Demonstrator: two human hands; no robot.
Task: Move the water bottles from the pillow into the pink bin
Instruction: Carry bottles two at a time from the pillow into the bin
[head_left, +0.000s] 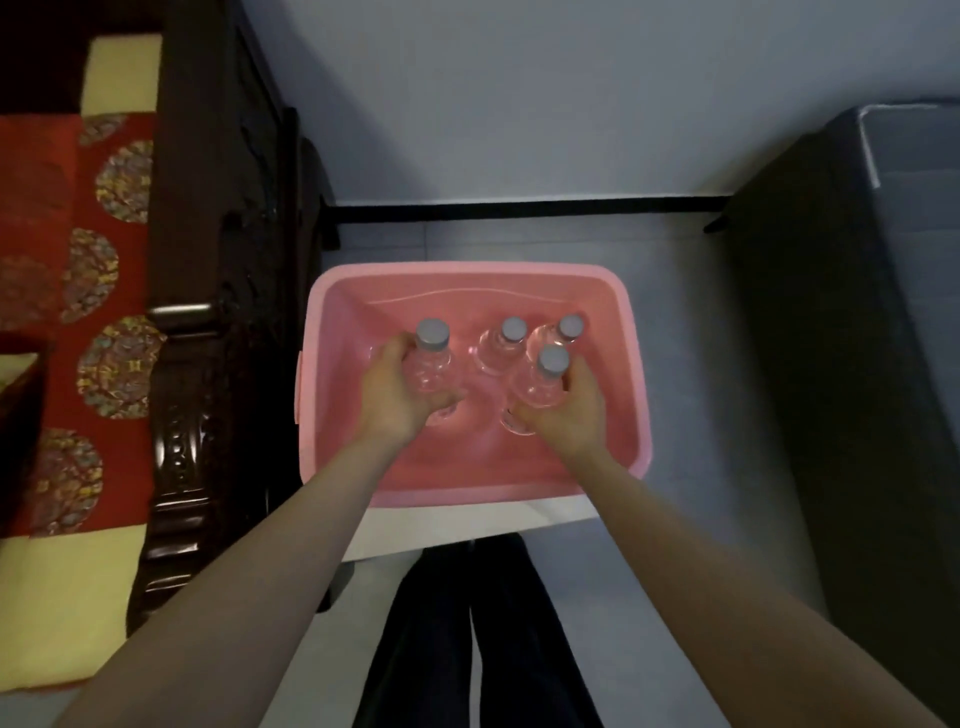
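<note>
Holding one upright bottle each: left hand (387, 392) is gripping the left bottle (431, 364), right hand (569, 410) is wrapping the right bottle (543, 382), caps pointing up, both sitting inside the pink bin (467, 270) just in front of two standing bottles (501, 345). Guessing straight down is next.

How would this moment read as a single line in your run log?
left hand: grips left bottle | right hand: grips front bottle | pink bin: all four within | back-middle bottle, back-right bottle: upright, unheld
</note>
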